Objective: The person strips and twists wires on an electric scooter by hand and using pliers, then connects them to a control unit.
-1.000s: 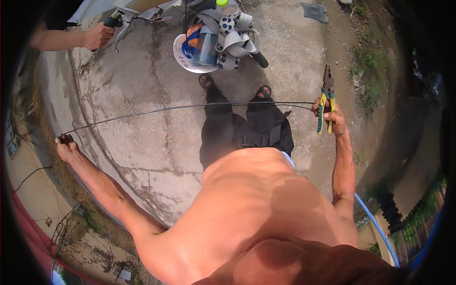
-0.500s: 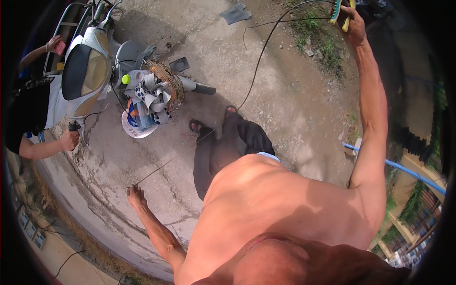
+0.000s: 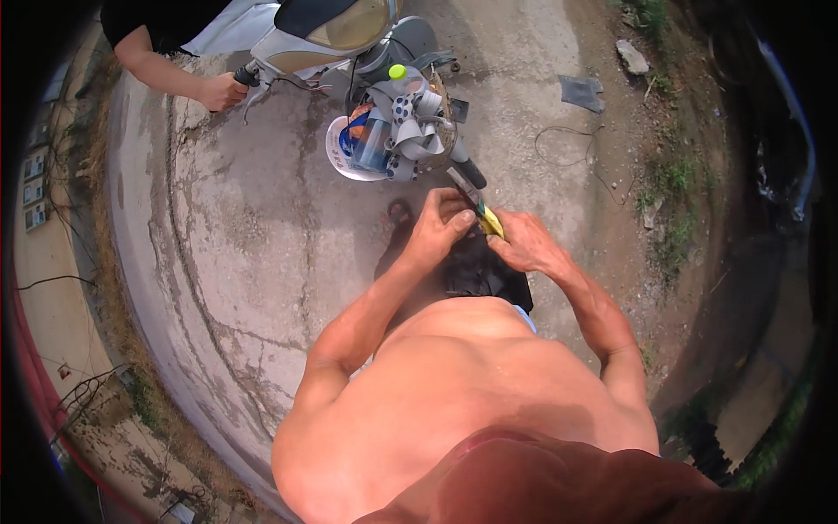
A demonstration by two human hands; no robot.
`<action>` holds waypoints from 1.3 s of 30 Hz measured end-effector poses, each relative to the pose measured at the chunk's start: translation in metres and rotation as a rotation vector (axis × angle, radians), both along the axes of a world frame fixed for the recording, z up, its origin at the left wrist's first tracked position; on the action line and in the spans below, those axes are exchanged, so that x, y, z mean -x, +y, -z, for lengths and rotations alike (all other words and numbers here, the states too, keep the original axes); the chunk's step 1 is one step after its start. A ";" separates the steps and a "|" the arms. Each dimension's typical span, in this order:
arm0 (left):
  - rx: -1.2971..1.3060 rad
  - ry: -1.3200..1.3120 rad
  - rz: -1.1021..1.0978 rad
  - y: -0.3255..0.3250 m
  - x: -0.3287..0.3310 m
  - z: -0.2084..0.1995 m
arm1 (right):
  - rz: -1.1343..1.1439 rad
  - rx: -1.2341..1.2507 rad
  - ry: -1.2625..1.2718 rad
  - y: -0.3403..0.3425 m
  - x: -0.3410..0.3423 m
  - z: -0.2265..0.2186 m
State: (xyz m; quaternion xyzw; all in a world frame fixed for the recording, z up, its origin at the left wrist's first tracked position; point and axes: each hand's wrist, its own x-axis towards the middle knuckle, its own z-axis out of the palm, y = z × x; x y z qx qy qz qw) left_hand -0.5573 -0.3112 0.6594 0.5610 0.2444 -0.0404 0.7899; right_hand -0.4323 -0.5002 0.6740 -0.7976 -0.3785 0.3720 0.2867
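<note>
My right hand is closed around the yellow-and-green handles of a pair of pliers, held in front of my waist. The metal head of the pliers points up and to the left. Close beside it is my left hand, fingers curled and thumb toward the pliers. Whatever it pinches is too small or too hidden to make out. A thin dark wire lies in a loose loop on the ground, ahead and to the right.
Ahead stands a scooter, its basket filled with grey strapping and a bottle with a yellow-green cap. Another person's hand grips its handlebar. A flat grey scrap and a pale stone lie to the right.
Both arms have come in from wide apart to the front of my waist, bringing the pliers with them. The wire stretched between my hands no longer shows there. The view has turned.
</note>
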 end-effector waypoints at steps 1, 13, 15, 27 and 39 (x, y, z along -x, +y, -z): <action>-0.013 0.164 -0.129 0.010 -0.003 -0.002 | 0.039 -0.023 0.065 0.025 0.023 0.008; 0.599 -0.055 -0.432 0.237 0.047 0.049 | -0.166 -0.058 0.119 0.268 0.025 -0.029; 0.665 0.100 -0.501 0.297 0.070 0.071 | 0.039 -0.061 0.132 0.300 0.006 -0.017; 0.614 0.119 -0.221 0.420 0.097 0.072 | 0.401 0.278 0.172 0.436 -0.065 0.139; 0.083 -0.022 -0.090 0.368 -0.017 0.019 | 0.875 -0.337 1.090 0.422 -0.050 0.055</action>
